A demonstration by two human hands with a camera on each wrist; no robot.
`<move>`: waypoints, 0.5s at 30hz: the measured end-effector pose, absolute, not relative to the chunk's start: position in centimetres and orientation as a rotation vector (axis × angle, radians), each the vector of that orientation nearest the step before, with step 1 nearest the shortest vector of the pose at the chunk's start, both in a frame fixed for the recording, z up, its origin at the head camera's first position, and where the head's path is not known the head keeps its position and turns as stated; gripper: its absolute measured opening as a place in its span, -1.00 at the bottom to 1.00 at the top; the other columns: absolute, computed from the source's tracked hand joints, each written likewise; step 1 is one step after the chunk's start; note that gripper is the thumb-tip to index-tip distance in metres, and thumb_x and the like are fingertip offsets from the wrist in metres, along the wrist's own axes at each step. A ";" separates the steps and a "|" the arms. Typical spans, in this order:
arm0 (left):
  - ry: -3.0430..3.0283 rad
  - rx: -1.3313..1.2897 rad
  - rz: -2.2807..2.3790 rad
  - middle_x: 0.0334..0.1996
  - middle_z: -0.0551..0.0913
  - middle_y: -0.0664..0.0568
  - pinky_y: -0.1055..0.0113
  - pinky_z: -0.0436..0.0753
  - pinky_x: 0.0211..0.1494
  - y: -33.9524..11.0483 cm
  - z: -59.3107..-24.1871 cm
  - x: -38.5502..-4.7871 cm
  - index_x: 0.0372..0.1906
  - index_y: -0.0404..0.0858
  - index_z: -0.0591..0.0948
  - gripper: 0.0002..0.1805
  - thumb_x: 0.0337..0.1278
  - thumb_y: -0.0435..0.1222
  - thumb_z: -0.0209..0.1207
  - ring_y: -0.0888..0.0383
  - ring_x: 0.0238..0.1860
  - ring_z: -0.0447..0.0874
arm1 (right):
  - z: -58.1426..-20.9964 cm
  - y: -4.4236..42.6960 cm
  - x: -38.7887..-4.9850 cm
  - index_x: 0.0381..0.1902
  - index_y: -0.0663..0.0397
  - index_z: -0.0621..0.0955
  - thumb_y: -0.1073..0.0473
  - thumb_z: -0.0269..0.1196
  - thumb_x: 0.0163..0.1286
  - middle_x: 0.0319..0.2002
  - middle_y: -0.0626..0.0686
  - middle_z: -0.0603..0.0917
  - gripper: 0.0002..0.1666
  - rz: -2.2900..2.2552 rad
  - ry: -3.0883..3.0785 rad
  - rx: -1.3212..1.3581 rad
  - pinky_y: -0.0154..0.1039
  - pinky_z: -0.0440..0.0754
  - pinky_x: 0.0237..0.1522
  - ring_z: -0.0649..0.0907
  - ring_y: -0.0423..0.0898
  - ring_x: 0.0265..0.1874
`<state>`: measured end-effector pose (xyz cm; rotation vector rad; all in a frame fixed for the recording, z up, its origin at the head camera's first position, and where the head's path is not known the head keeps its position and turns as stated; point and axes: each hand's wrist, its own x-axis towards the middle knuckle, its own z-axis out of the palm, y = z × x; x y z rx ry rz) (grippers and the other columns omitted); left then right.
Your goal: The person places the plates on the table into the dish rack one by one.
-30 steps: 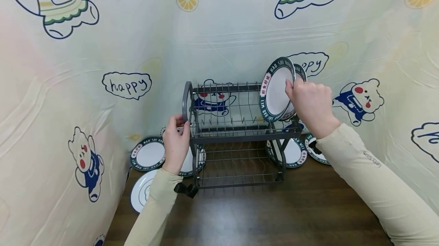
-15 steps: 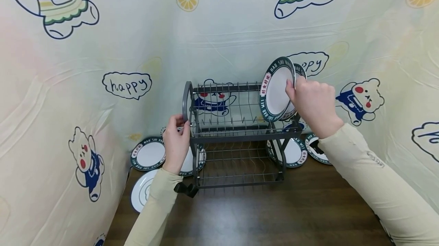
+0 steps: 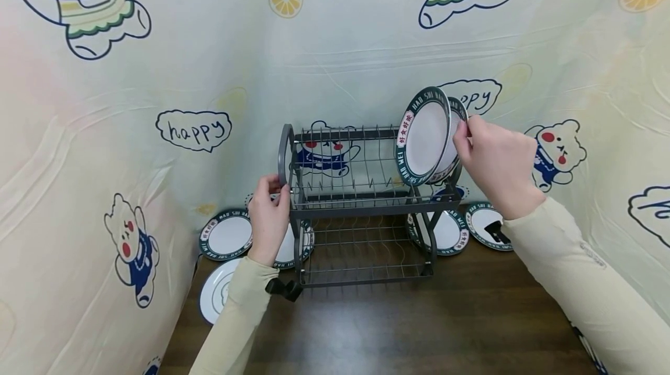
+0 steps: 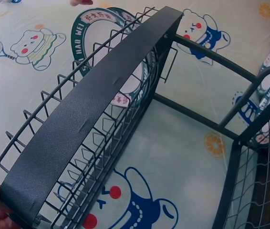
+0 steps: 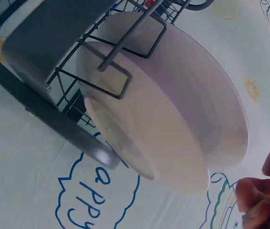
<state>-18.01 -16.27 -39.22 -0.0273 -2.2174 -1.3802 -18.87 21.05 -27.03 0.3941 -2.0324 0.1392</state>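
Note:
A dark two-tier dish rack (image 3: 361, 210) stands on the table. My left hand (image 3: 268, 218) grips the lower part of its left end frame; at the lower left corner of the left wrist view, fingers wrap the rack's side. Two green-rimmed white plates stand upright in the upper tier's right end, the front plate (image 3: 425, 136) overlapping the rear plate (image 3: 458, 113). My right hand (image 3: 499, 163) is just right of them with loosely bent fingers. The right wrist view shows this hand (image 5: 266, 193) apart from the plates' pale backs (image 5: 197, 90), holding nothing.
Green-rimmed plates lie behind the rack on the left (image 3: 227, 235) and right (image 3: 447, 235), another (image 3: 478, 224) at far right. A white plate (image 3: 214, 290) lies by my left forearm. Printed cloth (image 3: 335, 43) hangs behind the brown table (image 3: 419, 328).
My right hand has let go of the upright plate and moved right, away from its edge. Both plates stay standing in the rack. My left hand has not moved.

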 end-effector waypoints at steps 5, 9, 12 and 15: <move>-2.216 -0.029 -1.384 -0.03 0.66 -0.24 0.04 0.73 0.16 -16.4 -39.3 -18.1 0.17 -0.40 0.54 -0.73 0.51 -0.37 0.15 -0.07 0.02 0.68 | -27.3 21.7 -18.1 -0.62 0.16 0.44 0.17 0.04 0.54 -0.82 0.07 0.33 -0.54 0.162 -2.005 0.414 -0.19 -0.04 -0.79 0.23 0.02 -0.90; -2.214 -0.026 -1.391 -0.03 0.66 -0.23 0.03 0.74 0.16 -16.4 -39.4 -18.1 0.17 -0.40 0.54 -0.73 0.50 -0.38 0.16 -0.07 0.02 0.69 | -27.7 22.3 -17.5 -0.60 0.20 0.46 0.15 0.05 0.54 -0.82 0.11 0.36 -0.55 0.182 -1.998 0.426 -0.19 -0.04 -0.79 0.24 0.03 -0.90; -2.214 -0.026 -1.384 -0.02 0.66 -0.23 0.05 0.73 0.17 -16.4 -39.4 -18.1 0.17 -0.40 0.54 -0.73 0.51 -0.37 0.16 -0.06 0.03 0.68 | -28.2 22.9 -17.2 -0.62 0.20 0.45 0.15 0.07 0.51 -0.83 0.12 0.36 -0.56 0.201 -1.976 0.416 -0.18 -0.06 -0.78 0.22 0.04 -0.90; -2.218 -0.027 -1.376 -0.01 0.66 -0.23 0.05 0.73 0.18 -16.3 -39.3 -18.1 0.16 -0.40 0.54 -0.73 0.51 -0.36 0.15 -0.06 0.04 0.68 | -28.8 23.6 -16.8 -0.62 0.20 0.45 0.14 0.06 0.51 -0.83 0.13 0.36 -0.55 0.204 -1.983 0.399 -0.18 -0.08 -0.78 0.22 0.03 -0.91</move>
